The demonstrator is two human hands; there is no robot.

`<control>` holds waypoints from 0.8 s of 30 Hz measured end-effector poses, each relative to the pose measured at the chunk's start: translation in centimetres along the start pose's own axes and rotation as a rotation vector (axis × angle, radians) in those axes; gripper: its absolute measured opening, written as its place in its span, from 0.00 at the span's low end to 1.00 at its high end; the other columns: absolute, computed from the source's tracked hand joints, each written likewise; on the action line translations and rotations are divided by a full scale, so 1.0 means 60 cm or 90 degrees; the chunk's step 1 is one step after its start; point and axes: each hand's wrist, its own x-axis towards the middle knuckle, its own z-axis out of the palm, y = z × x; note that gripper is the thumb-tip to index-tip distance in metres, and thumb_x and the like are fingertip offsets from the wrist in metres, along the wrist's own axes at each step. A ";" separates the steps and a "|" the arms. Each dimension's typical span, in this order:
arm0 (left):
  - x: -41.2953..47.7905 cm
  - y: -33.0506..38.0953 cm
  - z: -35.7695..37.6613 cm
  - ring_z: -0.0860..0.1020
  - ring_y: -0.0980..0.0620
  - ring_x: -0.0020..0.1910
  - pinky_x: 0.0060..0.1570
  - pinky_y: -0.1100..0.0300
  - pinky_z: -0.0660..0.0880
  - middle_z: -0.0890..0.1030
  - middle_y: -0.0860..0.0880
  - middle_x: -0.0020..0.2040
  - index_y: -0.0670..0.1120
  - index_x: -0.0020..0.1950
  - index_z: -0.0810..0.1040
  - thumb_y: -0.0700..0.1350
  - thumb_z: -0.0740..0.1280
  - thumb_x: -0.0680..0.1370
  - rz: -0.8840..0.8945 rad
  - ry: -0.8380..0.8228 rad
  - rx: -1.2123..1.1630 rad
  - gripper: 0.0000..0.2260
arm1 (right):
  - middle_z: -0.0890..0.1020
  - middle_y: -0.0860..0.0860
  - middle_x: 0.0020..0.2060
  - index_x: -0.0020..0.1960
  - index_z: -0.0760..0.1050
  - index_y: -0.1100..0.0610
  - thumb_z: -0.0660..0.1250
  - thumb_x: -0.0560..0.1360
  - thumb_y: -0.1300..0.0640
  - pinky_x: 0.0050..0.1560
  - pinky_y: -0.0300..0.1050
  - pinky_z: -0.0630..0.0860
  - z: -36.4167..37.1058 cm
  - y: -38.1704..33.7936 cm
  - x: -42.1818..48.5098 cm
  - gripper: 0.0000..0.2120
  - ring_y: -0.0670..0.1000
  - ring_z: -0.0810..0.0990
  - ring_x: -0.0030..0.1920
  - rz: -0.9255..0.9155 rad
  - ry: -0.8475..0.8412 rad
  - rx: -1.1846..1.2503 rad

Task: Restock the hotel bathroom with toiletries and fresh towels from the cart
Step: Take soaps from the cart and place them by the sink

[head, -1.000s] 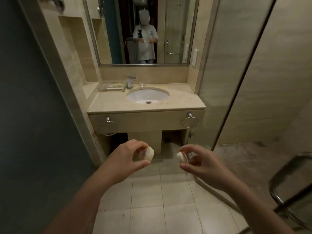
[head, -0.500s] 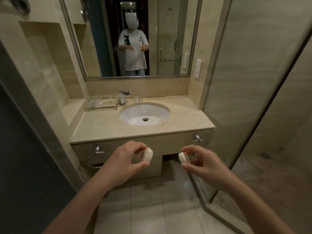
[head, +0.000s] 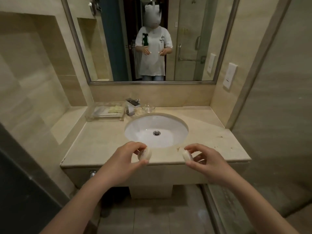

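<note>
pinching a round soap (head: 144, 154), the left hand (head: 124, 160) hovers over the surface (head: 94, 146) front edge; the right hand (head: 209, 162) pinches a 2nd soap (head: 187, 156) near the sink (head: 156, 130)

Sunk into a beige desk (head: 211, 141), a white oval basin (head: 143, 132); behind it a chrome faucet (head: 132, 105), just beside a small clear glass bowl (head: 148, 108). Above, a framed mirror (head: 185, 39).

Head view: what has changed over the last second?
The person stepped up to the vanity counter; left hand and right hand, earlier over the floor, now hover at its front edge. Nothing taken or released: each still pinches its soap, left soap and right soap. The tray and sink unchanged.
</note>
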 end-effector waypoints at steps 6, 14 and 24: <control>0.110 -0.046 0.008 0.71 0.69 0.52 0.48 0.72 0.70 0.74 0.62 0.52 0.58 0.55 0.73 0.48 0.69 0.74 -0.059 0.048 -0.043 0.12 | 0.79 0.45 0.50 0.53 0.76 0.46 0.72 0.71 0.57 0.46 0.46 0.79 -0.008 0.018 0.163 0.13 0.49 0.81 0.42 0.004 -0.053 0.068; 0.246 -0.122 0.020 0.74 0.64 0.50 0.46 0.71 0.69 0.76 0.59 0.51 0.58 0.51 0.74 0.47 0.68 0.74 -0.115 0.028 -0.108 0.08 | 0.79 0.45 0.50 0.53 0.77 0.47 0.71 0.71 0.57 0.46 0.48 0.78 0.014 0.068 0.307 0.12 0.48 0.81 0.41 0.041 -0.093 0.095; 0.494 -0.258 0.009 0.75 0.64 0.50 0.48 0.67 0.70 0.78 0.57 0.49 0.57 0.47 0.75 0.44 0.69 0.73 -0.137 0.022 -0.203 0.09 | 0.79 0.45 0.49 0.52 0.77 0.48 0.71 0.72 0.60 0.42 0.38 0.75 0.031 0.115 0.557 0.12 0.43 0.79 0.36 0.094 -0.079 0.095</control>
